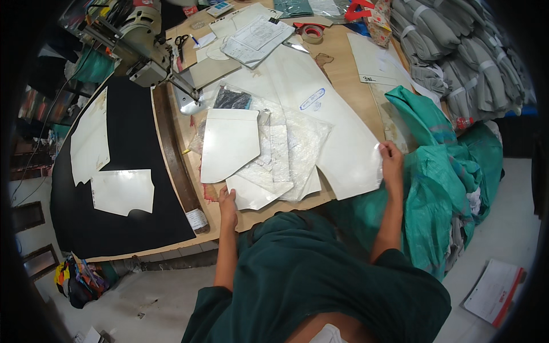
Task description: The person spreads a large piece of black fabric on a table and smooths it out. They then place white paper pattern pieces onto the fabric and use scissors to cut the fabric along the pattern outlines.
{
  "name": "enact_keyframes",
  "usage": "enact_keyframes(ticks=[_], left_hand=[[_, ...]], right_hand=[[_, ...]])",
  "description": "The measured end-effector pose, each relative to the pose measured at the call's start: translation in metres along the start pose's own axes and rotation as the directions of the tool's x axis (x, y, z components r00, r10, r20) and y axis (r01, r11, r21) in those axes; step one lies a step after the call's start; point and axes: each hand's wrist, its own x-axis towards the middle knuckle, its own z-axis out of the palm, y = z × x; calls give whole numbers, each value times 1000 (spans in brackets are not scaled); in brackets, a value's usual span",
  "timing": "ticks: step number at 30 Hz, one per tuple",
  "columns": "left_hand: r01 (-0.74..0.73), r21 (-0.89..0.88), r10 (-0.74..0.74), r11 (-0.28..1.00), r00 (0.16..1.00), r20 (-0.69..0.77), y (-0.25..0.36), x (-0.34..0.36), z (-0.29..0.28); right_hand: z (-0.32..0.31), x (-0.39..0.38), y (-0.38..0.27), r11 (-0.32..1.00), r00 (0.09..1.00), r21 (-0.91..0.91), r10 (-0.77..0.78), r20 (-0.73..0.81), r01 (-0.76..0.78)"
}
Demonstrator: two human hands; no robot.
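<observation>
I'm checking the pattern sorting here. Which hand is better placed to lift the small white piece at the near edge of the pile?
Probably the left hand: it already rests on the small white piece at the near table edge. The right hand is far across, gripping the large pattern sheet.

White pattern pieces [229, 143] lie on a tan wood table [343, 74], beside black cloth [131, 143], teal sacks [440, 183], grey bundles [457, 51] and red tape [312, 33].
</observation>
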Motion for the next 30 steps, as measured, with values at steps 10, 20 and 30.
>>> enact_keyframes(ticks=[10,20,30], left_hand=[[135,-305,-101,943,987,126,3,9,-23],[119,-276,-45,954,964,260,26,3,-27],[-270,459,209,846,961,181,-19,5,-23]], right_hand=[[-94,5,-5,975,977,-76,206,-62,-210],[-124,-40,-70,981,992,-159,-117,-57,107],[-246,-164,-286,520,704,-646,-709,38,559]])
